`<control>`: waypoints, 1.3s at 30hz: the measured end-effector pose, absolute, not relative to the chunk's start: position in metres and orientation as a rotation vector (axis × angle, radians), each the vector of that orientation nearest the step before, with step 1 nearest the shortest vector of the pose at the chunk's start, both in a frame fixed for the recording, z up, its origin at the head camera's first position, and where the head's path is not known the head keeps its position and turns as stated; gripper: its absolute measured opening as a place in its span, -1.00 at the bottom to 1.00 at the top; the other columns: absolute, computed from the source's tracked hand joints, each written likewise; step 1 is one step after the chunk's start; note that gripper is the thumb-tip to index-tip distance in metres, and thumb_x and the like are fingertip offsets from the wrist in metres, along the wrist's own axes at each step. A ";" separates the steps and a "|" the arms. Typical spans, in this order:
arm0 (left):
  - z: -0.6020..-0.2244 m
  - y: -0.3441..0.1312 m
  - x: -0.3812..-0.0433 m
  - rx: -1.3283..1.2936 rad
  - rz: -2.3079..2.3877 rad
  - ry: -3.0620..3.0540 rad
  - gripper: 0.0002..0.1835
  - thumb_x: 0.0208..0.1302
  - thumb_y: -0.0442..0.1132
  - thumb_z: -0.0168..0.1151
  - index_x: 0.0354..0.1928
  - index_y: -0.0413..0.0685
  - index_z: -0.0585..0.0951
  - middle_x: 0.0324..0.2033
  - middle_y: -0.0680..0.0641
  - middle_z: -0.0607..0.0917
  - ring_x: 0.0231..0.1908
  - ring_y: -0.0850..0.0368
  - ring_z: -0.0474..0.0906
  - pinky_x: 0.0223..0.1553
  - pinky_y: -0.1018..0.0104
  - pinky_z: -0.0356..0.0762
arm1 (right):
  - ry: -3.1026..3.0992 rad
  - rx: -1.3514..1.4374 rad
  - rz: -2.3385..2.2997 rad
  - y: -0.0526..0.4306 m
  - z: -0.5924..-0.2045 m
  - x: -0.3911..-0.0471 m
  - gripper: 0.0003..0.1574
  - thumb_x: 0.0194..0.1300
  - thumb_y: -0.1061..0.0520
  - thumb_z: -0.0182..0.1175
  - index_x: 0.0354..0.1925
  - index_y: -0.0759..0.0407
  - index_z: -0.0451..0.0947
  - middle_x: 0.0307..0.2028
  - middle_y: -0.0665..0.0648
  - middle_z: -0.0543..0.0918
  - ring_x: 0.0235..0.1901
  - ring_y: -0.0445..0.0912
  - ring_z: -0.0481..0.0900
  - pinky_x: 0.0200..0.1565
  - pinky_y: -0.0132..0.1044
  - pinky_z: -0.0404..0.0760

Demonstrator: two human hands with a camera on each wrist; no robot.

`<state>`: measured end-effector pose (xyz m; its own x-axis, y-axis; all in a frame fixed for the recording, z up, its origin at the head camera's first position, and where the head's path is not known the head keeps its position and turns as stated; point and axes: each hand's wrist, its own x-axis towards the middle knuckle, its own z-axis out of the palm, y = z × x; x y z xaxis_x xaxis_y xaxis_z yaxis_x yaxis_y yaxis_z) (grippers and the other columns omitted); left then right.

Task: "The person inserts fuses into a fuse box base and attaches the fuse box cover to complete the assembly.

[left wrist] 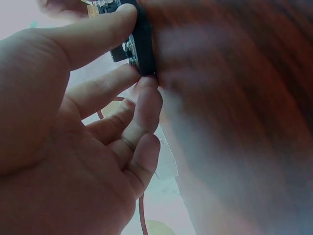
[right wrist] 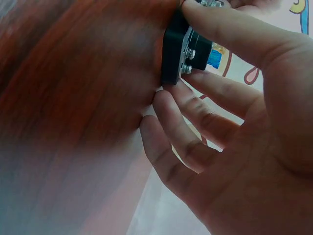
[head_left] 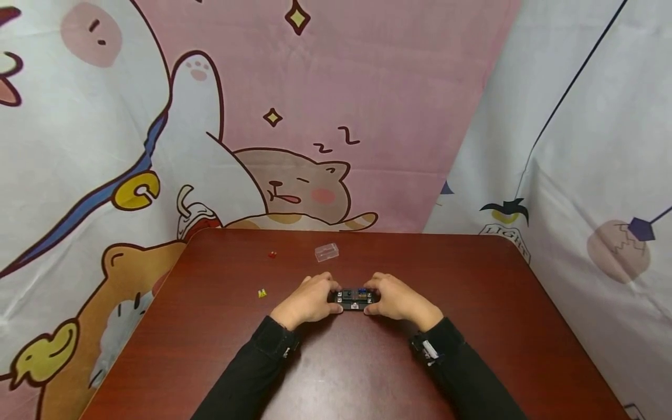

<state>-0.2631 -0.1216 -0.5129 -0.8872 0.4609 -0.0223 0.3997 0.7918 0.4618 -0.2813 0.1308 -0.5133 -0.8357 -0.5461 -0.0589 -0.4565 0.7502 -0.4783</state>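
Note:
A small black fuse block (head_left: 349, 301) with silver screw terminals lies between my two hands on the table. My left hand (head_left: 310, 298) pinches its left end, thumb on the near side and fingers on the far side. On the opposite end, my right hand (head_left: 401, 300) grips in the same way. In the right wrist view the block's base (right wrist: 170, 56) stands at the tabletop, and a blue fuse (right wrist: 214, 58) shows on top. The left wrist view has the thumb and index finger at the base (left wrist: 145, 49), with the other fingers bent loosely below.
Beyond the hands lies a clear plastic cover (head_left: 326, 252). To the left are a small yellow fuse (head_left: 262, 293) and a small red one (head_left: 272, 254). The brown table (head_left: 472, 326) ends at a cartoon-printed cloth (head_left: 399, 146) behind.

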 end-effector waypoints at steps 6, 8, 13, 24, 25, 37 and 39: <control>-0.512 -0.121 -0.262 0.697 0.641 2.864 -0.52 0.24 0.01 0.52 0.14 -0.04 0.77 -0.07 -0.01 0.64 -0.12 0.01 0.48 0.01 0.07 0.40 | 2.753 -0.801 -0.681 0.130 -0.515 -0.280 -0.42 0.16 -0.01 0.55 0.14 0.09 0.72 -0.06 0.01 0.62 -0.05 -0.02 0.54 0.06 0.02 0.57; -0.511 -0.121 -0.261 0.697 0.629 2.860 -0.50 0.25 0.01 0.51 0.17 -0.05 0.76 -0.05 -0.02 0.64 -0.11 0.01 0.48 0.01 0.06 0.40 | 2.752 -0.791 -0.674 0.130 -0.515 -0.279 -0.42 0.17 -0.01 0.55 0.15 0.09 0.72 -0.05 0.01 0.62 -0.04 -0.02 0.53 0.06 0.03 0.57; -0.511 -0.121 -0.259 0.676 0.618 2.845 -0.50 0.26 0.01 0.51 0.18 -0.03 0.75 -0.05 -0.01 0.64 -0.13 0.01 0.46 -0.04 0.07 0.42 | 2.755 -0.761 -0.658 0.130 -0.518 -0.277 -0.41 0.17 -0.04 0.54 0.16 0.05 0.72 -0.04 -0.03 0.60 -0.01 -0.03 0.52 0.08 0.01 0.56; -0.506 -0.128 -0.262 0.703 0.617 2.821 -0.53 0.32 -0.02 0.45 0.21 -0.02 0.74 0.01 -0.06 0.67 -0.09 0.01 0.60 0.04 -0.01 0.59 | 2.769 -0.762 -0.640 0.131 -0.517 -0.278 -0.39 0.16 -0.07 0.54 0.16 0.05 0.71 -0.05 -0.05 0.59 0.02 -0.03 0.53 0.12 0.01 0.54; -0.505 -0.131 -0.262 0.696 0.627 2.823 -0.55 0.34 -0.03 0.43 0.21 -0.03 0.74 0.07 -0.09 0.68 -0.01 -0.04 0.63 0.10 -0.05 0.60 | 2.768 -0.761 -0.639 0.131 -0.517 -0.278 -0.39 0.16 -0.07 0.54 0.17 0.05 0.71 -0.04 -0.04 0.59 0.03 -0.02 0.53 0.12 0.01 0.54; -0.476 -0.192 -0.272 0.471 0.692 3.018 -0.65 0.41 -0.08 0.36 0.11 -0.12 0.75 0.04 -0.18 0.76 0.01 -0.14 0.70 0.07 -0.17 0.65 | 2.744 -0.747 -0.650 0.133 -0.519 -0.279 -0.35 0.19 -0.08 0.52 0.22 0.05 0.69 0.02 -0.04 0.58 0.07 -0.03 0.50 0.14 0.00 0.54; -0.467 -0.206 -0.272 0.438 0.687 3.066 -0.68 0.41 -0.10 0.36 0.06 -0.13 0.76 0.00 -0.19 0.77 -0.08 -0.11 0.70 -0.02 -0.16 0.66 | 2.744 -0.744 -0.649 0.133 -0.519 -0.279 -0.35 0.19 -0.09 0.51 0.22 0.04 0.69 0.03 -0.03 0.58 0.08 -0.03 0.49 0.14 0.00 0.54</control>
